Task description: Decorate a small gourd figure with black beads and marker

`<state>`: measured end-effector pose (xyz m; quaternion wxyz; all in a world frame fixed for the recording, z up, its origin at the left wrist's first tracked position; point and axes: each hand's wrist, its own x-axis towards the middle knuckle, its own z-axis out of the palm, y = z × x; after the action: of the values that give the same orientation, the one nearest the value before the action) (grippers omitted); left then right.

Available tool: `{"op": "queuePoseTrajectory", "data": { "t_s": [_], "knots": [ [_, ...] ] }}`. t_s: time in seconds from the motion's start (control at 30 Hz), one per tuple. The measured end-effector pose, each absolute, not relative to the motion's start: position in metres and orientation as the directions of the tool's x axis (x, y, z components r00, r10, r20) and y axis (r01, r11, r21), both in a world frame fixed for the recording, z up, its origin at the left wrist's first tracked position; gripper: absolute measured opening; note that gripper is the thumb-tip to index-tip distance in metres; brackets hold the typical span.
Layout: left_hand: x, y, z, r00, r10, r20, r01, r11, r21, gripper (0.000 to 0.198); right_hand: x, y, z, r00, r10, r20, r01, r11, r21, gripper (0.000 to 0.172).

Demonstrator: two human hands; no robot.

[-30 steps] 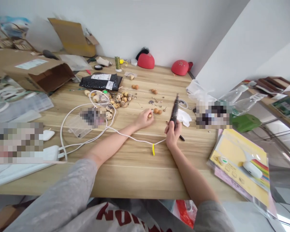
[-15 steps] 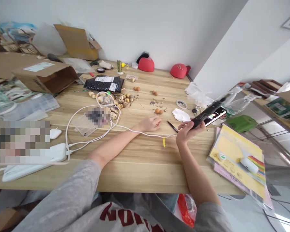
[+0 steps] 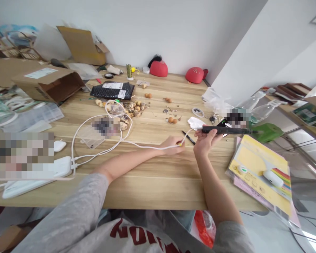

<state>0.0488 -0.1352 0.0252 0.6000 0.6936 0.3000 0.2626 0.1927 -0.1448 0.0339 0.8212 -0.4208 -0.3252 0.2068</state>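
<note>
My right hand [image 3: 204,143] is closed around a long black stick-shaped tool [image 3: 223,130] with a narrow right end. A white cable [image 3: 144,146] runs into its left end. My left hand [image 3: 173,146] is closed on that cable beside a yellow tie [image 3: 180,144], its fingers curled. Partly hidden behind the tool is a phone [image 3: 222,123]; whether my right hand also holds it, I cannot tell. A black pen [image 3: 189,137] lies between my hands, close to a crumpled white piece [image 3: 195,123].
Several speckled round pieces [image 3: 135,109] lie near a black bubble mailer [image 3: 112,90]. Brown balls [image 3: 172,120] and a tape roll [image 3: 198,112] sit farther right. A cardboard box [image 3: 50,82] and white power strip [image 3: 37,177] occupy the left; a yellow package [image 3: 263,168] lies right.
The black tool has swung from slanting upward to nearly level. My left hand has moved right and taken hold of the cable by the yellow tie, which has risen.
</note>
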Motion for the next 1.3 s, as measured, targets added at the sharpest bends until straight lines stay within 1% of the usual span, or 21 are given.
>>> {"op": "queuePoseTrajectory", "data": {
  "t_s": [0.07,0.13,0.2,0.27,0.3,0.33,0.37,0.4,0.43,0.5,0.57,0.63,0.7,0.73,0.8,0.93,1.03,1.13,1.3],
  "knots": [
    [0.053,-0.136,0.029,0.668,0.740,-0.076,0.115,-0.001,0.993,0.017,0.192,-0.145,0.037,0.702,0.614,0.362,-0.110,0.595,-0.796,0.028],
    [0.054,-0.137,0.036,0.715,0.680,-0.160,0.128,0.098,0.987,0.019,0.191,-0.144,0.038,0.693,0.624,0.362,-0.127,0.600,-0.790,0.030],
    [0.052,-0.141,0.046,0.807,0.547,-0.224,0.154,0.171,0.973,0.016,0.190,-0.144,0.038,0.658,0.649,0.382,-0.109,0.584,-0.805,0.031],
    [0.049,-0.149,0.058,0.904,0.339,-0.261,0.186,0.238,0.953,0.015,0.189,-0.146,0.035,0.595,0.683,0.423,-0.047,0.556,-0.830,0.032],
    [0.047,-0.153,0.064,0.955,0.160,-0.249,0.189,0.317,0.929,0.016,0.187,-0.147,0.034,0.554,0.700,0.450,0.002,0.539,-0.842,0.032],
    [0.046,-0.158,0.070,0.978,0.045,-0.205,0.170,0.405,0.898,0.017,0.186,-0.148,0.032,0.508,0.717,0.477,0.063,0.522,-0.851,0.031],
    [0.044,-0.162,0.076,0.989,-0.011,-0.151,0.136,0.491,0.861,0.018,0.184,-0.150,0.030,0.458,0.734,0.501,0.124,0.506,-0.854,0.031],
    [0.042,-0.165,0.083,0.995,-0.017,-0.099,0.090,0.573,0.815,0.016,0.183,-0.152,0.028,0.412,0.750,0.518,0.177,0.492,-0.853,0.030],
    [0.039,-0.166,0.089,0.998,0.006,-0.057,0.040,0.637,0.770,0.014,0.181,-0.154,0.027,0.372,0.764,0.527,0.216,0.481,-0.850,0.029],
    [0.031,-0.164,0.102,0.994,0.109,0.019,-0.092,0.721,0.686,0.011,0.178,-0.158,0.025,0.315,0.782,0.537,0.263,0.472,-0.841,0.029],
    [0.021,-0.156,0.114,0.967,0.238,0.086,-0.239,0.750,0.617,0.011,0.177,-0.161,0.025,0.278,0.792,0.543,0.283,0.472,-0.835,0.031],
    [0.011,-0.146,0.124,0.897,0.424,0.122,-0.417,0.722,0.552,0.013,0.176,-0.162,0.024,0.243,0.809,0.536,0.298,0.463,-0.835,0.034],
    [0.002,-0.135,0.132,0.768,0.634,0.094,-0.596,0.654,0.466,0.017,0.177,-0.161,0.022,0.219,0.830,0.512,0.294,0.445,-0.846,0.035],
    [-0.001,-0.131,0.135,0.700,0.712,0.066,-0.664,0.613,0.429,0.019,0.178,-0.161,0.021,0.209,0.840,0.501,0.290,0.436,-0.852,0.034],
    [-0.003,-0.125,0.138,0.588,0.809,0.002,-0.748,0.543,0.381,0.022,0.178,-0.160,0.019,0.196,0.852,0.485,0.275,0.427,-0.862,0.032],
    [0.000,-0.121,0.138,0.488,0.870,-0.072,-0.810,0.482,0.333,0.024,0.177,-0.162,0.018,0.163,0.899,0.407,0.237,0.365,-0.900,0.033],
    [0.004,-0.119,0.134,0.440,0.891,-0.108,-0.840,0.451,0.303,0.025,0.175,-0.164,0.018,0.095,0.938,0.334,0.253,0.301,-0.919,0.032],
    [0.006,-0.116,0.128,0.375,0.917,-0.135,-0.866,0.398,0.303,0.024,0.172,-0.164,0.018,0.013,0.960,0.278,0.305,0.261,-0.916,0.029],
    [0.008,-0.115,0.124,0.325,0.939,-0.115,-0.876,0.344,0.339,0.023,0.166,-0.164,0.017,-0.123,0.973,0.194,0.444,0.229,-0.866,0.027]
  ]
}}
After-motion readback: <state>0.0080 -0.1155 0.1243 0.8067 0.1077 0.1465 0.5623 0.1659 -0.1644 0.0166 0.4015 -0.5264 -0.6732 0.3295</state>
